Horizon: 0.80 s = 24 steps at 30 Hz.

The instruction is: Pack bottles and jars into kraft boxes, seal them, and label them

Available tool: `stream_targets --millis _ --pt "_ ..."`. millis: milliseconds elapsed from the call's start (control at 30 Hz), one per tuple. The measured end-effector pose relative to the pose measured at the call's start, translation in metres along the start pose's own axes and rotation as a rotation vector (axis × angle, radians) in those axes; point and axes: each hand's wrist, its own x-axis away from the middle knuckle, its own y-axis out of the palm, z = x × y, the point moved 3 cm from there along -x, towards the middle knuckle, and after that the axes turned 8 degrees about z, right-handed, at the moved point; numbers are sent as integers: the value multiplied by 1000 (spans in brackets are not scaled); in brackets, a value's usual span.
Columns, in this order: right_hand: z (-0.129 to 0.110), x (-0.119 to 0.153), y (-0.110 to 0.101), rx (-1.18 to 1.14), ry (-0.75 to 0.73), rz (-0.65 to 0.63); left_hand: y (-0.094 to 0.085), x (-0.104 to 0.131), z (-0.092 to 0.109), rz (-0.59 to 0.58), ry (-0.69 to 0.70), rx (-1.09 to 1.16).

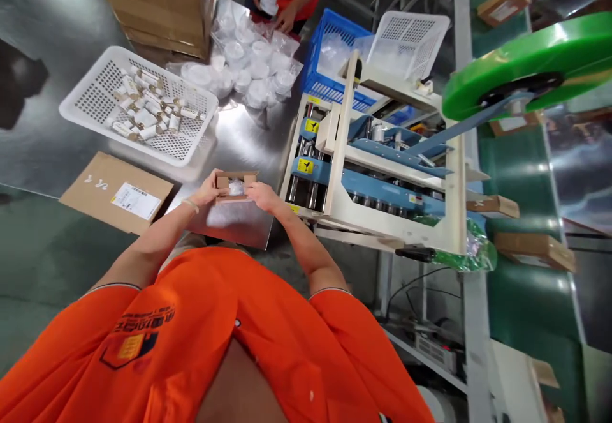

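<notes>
Between my hands is a small open cardboard box with a white, plastic-wrapped item inside. My left hand is closed on the box's left side, and my right hand grips the right side. Flaps stand up at the box's ends. Exactly what the wrapped item is cannot be made out. Just beyond the box, on the metal table, stands a white perforated basket with several small labelled bottles. A flat cardboard piece with a white label lies left of my left hand.
Bagged white round containers are heaped at the table's far side, near a co-worker's hands. A large carton stands far left. To the right are a roller carton sealer, a green tape roll and a conveyor carrying boxes.
</notes>
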Motion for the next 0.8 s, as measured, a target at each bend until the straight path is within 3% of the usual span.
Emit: stream_targets --millis 67,133,200,267,400,500,567,633,733,800 --pt "3 -10 -6 93 134 125 2 -10 -1 -21 -3 -2" --pt "6 -16 -14 193 186 268 -7 -17 1 -141 4 -30" --pt "9 -18 -15 239 90 294 -20 -17 8 -241 -2 -101" --pt "14 -14 -7 237 -35 237 -23 -10 21 -253 -9 -282" --pt "37 1 22 189 -4 276 10 22 52 -134 -7 -880" --pt "62 4 46 79 212 463 35 24 63 -89 4 -1070" --pt "80 3 62 14 460 586 43 0 65 -96 28 -1085" --pt "93 0 78 2 660 609 47 -45 69 -116 55 -1089" --pt "100 -6 98 56 706 530 62 -128 82 -144 93 -1089" --pt "101 -7 107 89 678 498 83 -181 92 -166 124 -1069"
